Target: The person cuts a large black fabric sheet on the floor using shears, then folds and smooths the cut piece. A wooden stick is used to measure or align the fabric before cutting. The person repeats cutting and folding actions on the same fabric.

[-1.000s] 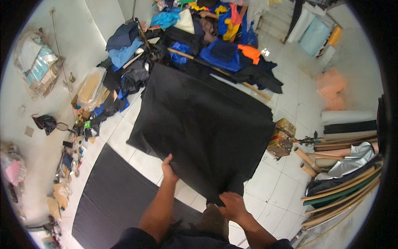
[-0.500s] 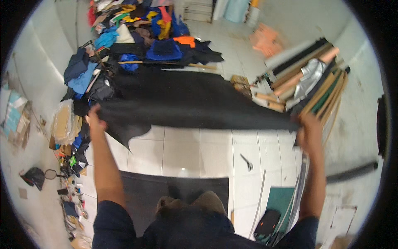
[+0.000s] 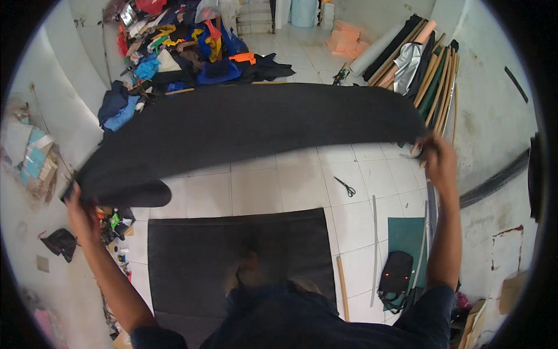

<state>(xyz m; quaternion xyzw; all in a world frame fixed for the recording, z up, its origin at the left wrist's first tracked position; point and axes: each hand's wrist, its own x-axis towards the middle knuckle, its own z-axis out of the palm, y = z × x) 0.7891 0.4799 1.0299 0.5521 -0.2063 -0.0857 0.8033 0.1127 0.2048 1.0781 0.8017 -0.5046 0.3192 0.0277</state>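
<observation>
Between my two outstretched arms hangs a wide sheet of black fabric [image 3: 261, 122], billowing away from me in an arc. My left hand [image 3: 83, 214] is closed on its left end, where a rounded flap droops beside the fingers. At the far right corner my right hand [image 3: 437, 154] grips the other end. Below, a second black sheet [image 3: 192, 250] lies flat on the tiled floor, under and in front of my feet. Scissors [image 3: 345, 187] with dark handles rest on the tiles to its right.
A heap of mixed cloth scraps [image 3: 174, 55] covers the far left. Fabric rolls [image 3: 401, 58] lean along the right wall. To my right lie a green mat [image 3: 401, 232], a black bag [image 3: 397, 273], a metal strip [image 3: 374, 250] and a wooden stick [image 3: 343, 288].
The held fabric has swung up and spread out. My left hand has moved left and nearer to me; my right hand has risen slightly. The floor sheet shows more fully.
</observation>
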